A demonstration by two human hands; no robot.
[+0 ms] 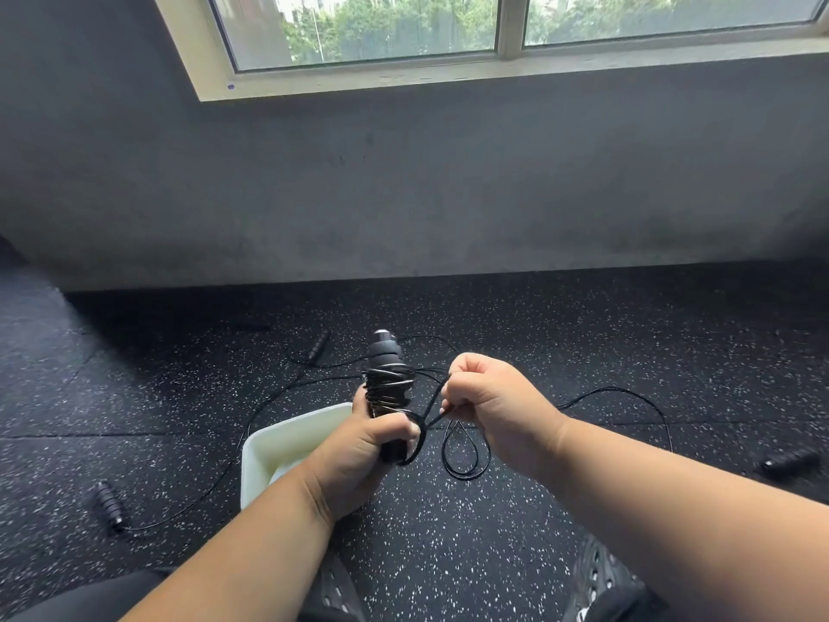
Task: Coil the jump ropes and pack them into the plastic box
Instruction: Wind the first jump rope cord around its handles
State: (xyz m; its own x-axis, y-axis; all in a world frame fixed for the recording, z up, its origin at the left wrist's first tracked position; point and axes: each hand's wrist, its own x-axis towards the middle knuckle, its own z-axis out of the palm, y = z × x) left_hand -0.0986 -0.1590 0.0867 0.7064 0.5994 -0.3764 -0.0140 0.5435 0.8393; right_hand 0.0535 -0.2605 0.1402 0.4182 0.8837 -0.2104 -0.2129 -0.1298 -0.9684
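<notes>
My left hand grips the black handles of a jump rope, held upright with several turns of thin black cord wound round them. My right hand pinches the loose end of that cord just to the right, and two loops hang down from it. A white plastic box sits on the floor beneath my left forearm, partly hidden by it. Another rope lies uncoiled on the floor, with one handle at the left and one farther back.
The floor is black speckled rubber matting. A further black handle lies at the right, its cord arcing toward my hands. A grey wall with a window stands ahead. My shoes show at the bottom.
</notes>
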